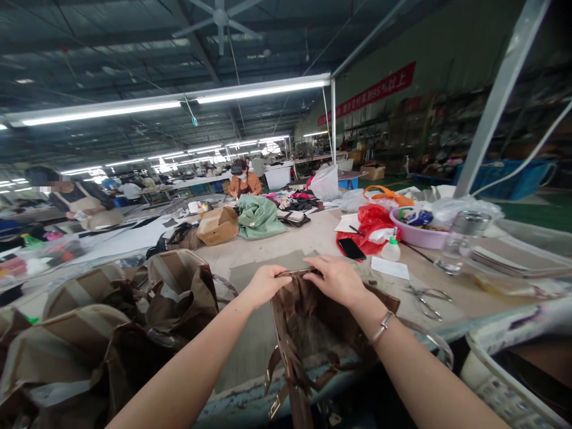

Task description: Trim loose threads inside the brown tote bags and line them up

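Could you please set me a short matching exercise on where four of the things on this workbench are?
Things
1. brown bag
2. black phone
3. scissors
4. green cloth bundle

Places
A. lying flat on the table, to the right of the right hand
B. farther back on the table, beside the cardboard box
C. top edge gripped by the left hand and the right hand
D. on the near edge of the red plastic bag

Pairs: 1-C, 2-D, 3-A, 4-B
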`<state>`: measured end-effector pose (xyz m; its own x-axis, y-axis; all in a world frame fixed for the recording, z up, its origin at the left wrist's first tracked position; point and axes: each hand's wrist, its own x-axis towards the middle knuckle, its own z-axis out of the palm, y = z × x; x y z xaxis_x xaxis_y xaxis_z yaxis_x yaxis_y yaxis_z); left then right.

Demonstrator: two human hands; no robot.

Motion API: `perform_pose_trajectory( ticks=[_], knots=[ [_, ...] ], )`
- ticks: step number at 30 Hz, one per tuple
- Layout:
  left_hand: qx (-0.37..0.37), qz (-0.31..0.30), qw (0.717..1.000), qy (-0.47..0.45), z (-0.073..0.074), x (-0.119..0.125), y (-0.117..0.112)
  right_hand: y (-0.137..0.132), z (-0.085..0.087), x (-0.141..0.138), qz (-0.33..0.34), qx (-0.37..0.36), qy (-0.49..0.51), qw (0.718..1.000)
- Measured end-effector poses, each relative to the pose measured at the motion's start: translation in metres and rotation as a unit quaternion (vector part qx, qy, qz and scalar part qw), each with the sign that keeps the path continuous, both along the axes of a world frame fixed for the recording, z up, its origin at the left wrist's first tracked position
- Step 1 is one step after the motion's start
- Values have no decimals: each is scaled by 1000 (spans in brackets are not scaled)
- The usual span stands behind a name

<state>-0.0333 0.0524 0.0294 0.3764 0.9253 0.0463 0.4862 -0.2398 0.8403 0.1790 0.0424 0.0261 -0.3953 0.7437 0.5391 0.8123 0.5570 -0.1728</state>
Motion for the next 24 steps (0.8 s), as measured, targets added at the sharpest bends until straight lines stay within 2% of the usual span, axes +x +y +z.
perform_pose_trajectory(
  ticks=[3,5,15,24],
  knots=[
    [4,10,1000,28,-1,3,0,3,-6,10,81,44,53,994],
    [5,13,999,36,-1,6,2,4,-11,14,101,65,73,990],
    [0,9,999,47,-1,7,5,7,-27,-8,62,122,85,987],
    [12,-7,997,79,6,9,3,9,-23,-11,39,109,83,990]
  ],
)
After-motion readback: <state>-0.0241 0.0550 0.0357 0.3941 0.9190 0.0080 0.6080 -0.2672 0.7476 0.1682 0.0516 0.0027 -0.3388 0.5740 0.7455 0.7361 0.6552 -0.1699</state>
